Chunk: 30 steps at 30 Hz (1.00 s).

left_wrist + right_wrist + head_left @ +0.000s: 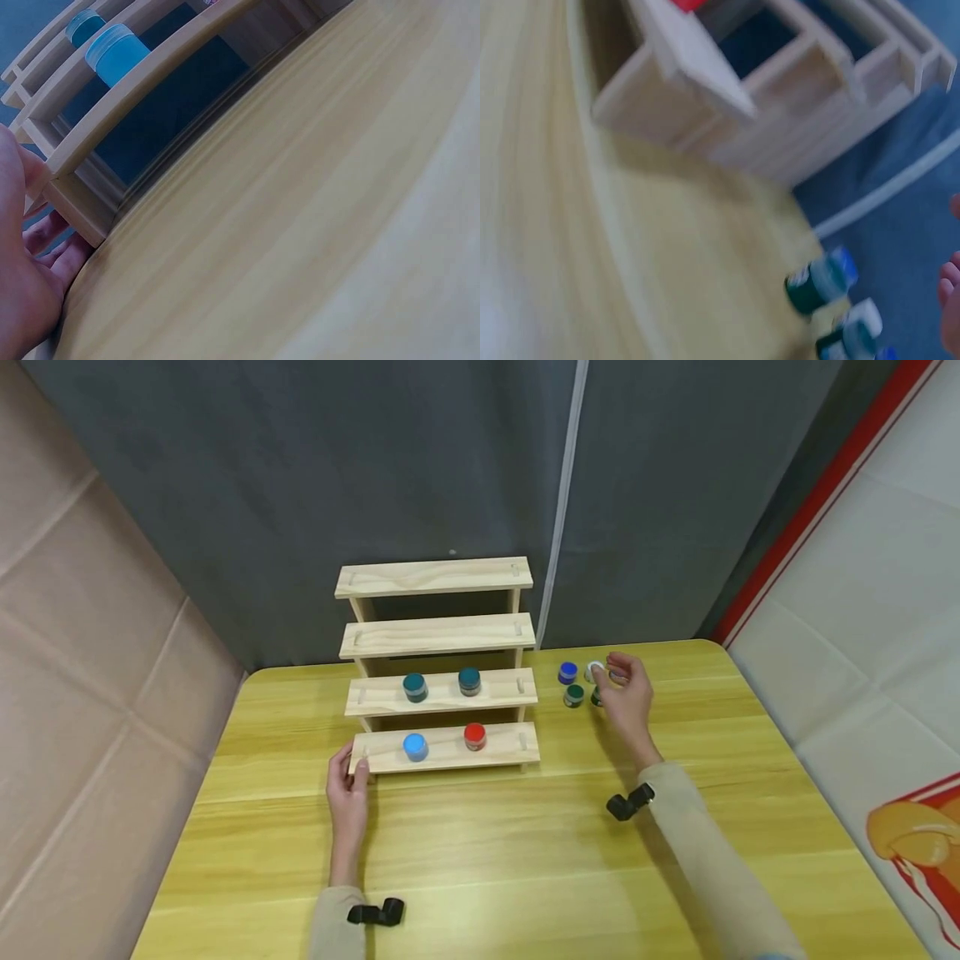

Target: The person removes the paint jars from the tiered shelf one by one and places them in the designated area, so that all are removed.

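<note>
Left hand [347, 789]: pinching wooden shelf [438, 636] at lower left end | right hand [628, 695]: fingers parted, at loose jars [573, 696] on counter [480, 852], right of shelf | four shelved jars [469, 682]: lower two tiers

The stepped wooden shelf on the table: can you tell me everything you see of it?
The stepped shelf is pale, visibly grained wood, apparently unpainted: four narrow planks, each higher and farther back, on wooden side supports. It stands upright on the yellowish table, before a grey curtain. The lowest plank bears a blue-lidded jar and a red-lidded jar; the next up, two teal-lidded jars. The left hand holds its lowest left corner.
</note>
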Available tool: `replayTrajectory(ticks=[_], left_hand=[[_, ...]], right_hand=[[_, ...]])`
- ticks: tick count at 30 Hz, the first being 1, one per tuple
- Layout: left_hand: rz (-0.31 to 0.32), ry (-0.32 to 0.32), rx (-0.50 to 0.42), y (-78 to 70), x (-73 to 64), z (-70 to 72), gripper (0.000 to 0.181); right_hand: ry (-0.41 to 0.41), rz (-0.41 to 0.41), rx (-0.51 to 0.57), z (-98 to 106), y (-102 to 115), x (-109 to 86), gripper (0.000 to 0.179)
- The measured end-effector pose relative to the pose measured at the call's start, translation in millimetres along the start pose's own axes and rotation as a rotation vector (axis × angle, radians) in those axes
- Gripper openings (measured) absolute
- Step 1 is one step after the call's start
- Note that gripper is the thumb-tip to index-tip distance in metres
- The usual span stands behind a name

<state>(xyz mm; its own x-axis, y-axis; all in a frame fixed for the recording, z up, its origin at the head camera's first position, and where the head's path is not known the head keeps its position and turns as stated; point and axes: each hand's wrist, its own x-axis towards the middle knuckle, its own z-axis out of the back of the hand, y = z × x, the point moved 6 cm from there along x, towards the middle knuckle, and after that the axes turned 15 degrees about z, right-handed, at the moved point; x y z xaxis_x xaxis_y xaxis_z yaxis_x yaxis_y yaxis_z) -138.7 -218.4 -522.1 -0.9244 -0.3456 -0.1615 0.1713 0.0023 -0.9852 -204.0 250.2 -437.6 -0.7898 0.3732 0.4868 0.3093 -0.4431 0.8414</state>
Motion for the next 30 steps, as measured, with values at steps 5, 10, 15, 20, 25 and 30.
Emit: replayTrajectory(ticks=[5,10,15,20,25,30], left_hand=[[0.014,0.002,0.008,1.0,1.0,0.6,0.043],[0.021,0.000,0.007,3.2,1.5,0.4,0.043],[0.016,-0.003,-0.002,1.9,2.1,-0.1,0.043],[0.015,-0.007,-0.018,0.8,2.2,-0.7,0.042],[0.006,-0.008,-0.020,0.6,2.0,-1.0,0.042],[-0.001,-0.012,-0.014,-1.1,0.9,0.2,0.042]], right_hand=[[0.028,-0.003,0.088,-8,48,2.3,0.041],[0.039,0.020,0.150,-15,78,1.9,0.040],[0.069,0.049,0.185,-25,94,0.7,0.040],[0.103,0.076,0.201,-37,103,-1.9,0.039],[0.141,0.065,0.221,-48,111,-8.1,0.039],[0.218,0.092,0.242,-61,125,-16.1,0.039]])
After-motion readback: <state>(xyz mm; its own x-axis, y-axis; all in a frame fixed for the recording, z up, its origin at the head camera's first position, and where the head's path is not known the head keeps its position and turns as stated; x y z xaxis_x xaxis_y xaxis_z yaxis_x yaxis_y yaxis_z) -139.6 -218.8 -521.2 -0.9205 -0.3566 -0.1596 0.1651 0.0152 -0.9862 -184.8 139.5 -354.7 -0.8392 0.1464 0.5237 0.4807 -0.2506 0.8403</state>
